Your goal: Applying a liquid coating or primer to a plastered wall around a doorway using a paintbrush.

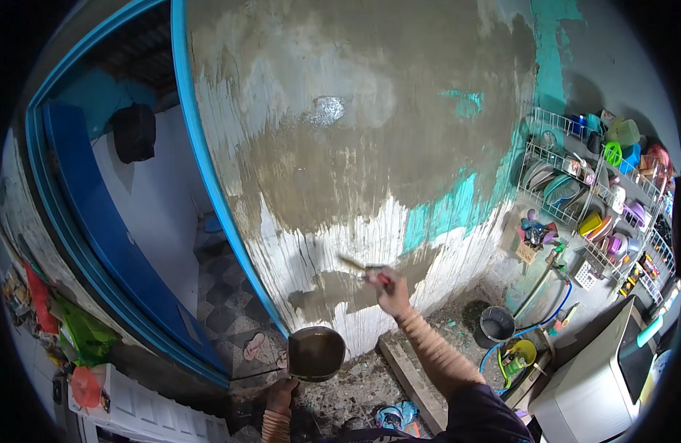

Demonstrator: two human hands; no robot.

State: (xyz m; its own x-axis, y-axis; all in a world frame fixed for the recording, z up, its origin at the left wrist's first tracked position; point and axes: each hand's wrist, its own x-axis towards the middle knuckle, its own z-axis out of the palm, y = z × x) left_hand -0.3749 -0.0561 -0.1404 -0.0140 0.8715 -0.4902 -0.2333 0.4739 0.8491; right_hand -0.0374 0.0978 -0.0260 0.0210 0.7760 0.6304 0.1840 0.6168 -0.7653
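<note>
My left hand (280,395) is closed on the short handle of a dark round pan (343,354), held low near the wall. Grey-brown wet mix fills much of it. With my right arm stretched forward, my right hand (389,294) grips a red-handled tool (355,264). Its narrow end points left toward the wall, too blurred to tell brush from trowel. Wet grey coating covers much of the wall (318,162), with drips running down over white and turquoise patches. A shiny wet spot shows higher up.
A blue-framed doorway (185,111) is at left. Wire dish racks (555,177) hang on the right wall. Below them are a black bucket (495,325), a blue hose (547,325) and a white appliance (588,384). A wooden beam (411,380) lies on the rubble-strewn floor.
</note>
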